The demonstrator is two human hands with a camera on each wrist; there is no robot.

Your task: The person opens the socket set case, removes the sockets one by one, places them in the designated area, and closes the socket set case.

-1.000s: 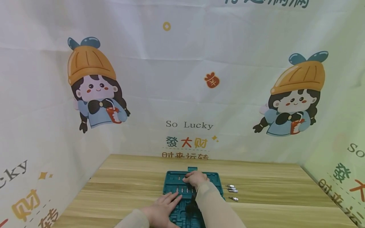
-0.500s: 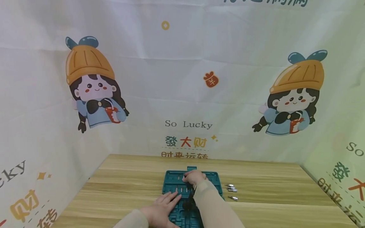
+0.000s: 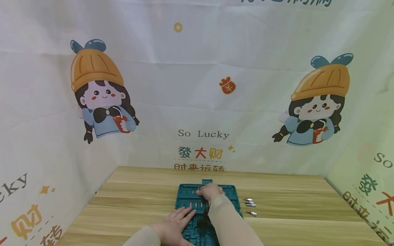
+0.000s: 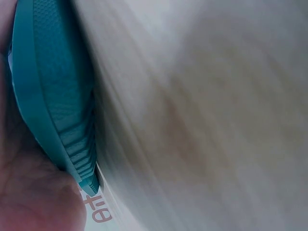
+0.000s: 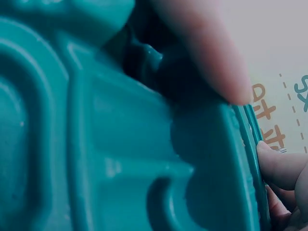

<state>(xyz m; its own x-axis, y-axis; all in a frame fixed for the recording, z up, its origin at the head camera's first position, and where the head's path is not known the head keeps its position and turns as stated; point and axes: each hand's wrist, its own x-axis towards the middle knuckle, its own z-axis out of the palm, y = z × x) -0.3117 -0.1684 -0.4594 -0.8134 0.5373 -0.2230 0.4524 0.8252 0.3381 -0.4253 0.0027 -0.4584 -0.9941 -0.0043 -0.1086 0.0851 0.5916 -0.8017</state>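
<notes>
A teal plastic tool case (image 3: 207, 218) lies unfolded on the table, with several small metal bits (image 3: 196, 205) standing in a row in its far half. My left hand (image 3: 173, 227) rests on the case's left side, fingers spread and straight. Farther up, my right hand (image 3: 210, 192) bends down over the far compartment, its fingers curled. In the right wrist view, a sliver of a shiny small metal bit (image 5: 282, 150) shows at its fingertips; most of it is hidden. The left wrist view has the case's side wall (image 4: 57, 91) against my left palm.
Several silver sockets (image 3: 250, 205) lie on the wooden table (image 3: 286, 198) right of the case, one nearer than the others. A printed cloth backdrop (image 3: 154, 95) stands behind and at both sides. A black wrist camera (image 3: 203, 222) hangs under the right forearm.
The right hand stays at the far compartment with only a slight shift of its fingers. The left hand holds its place on the case.
</notes>
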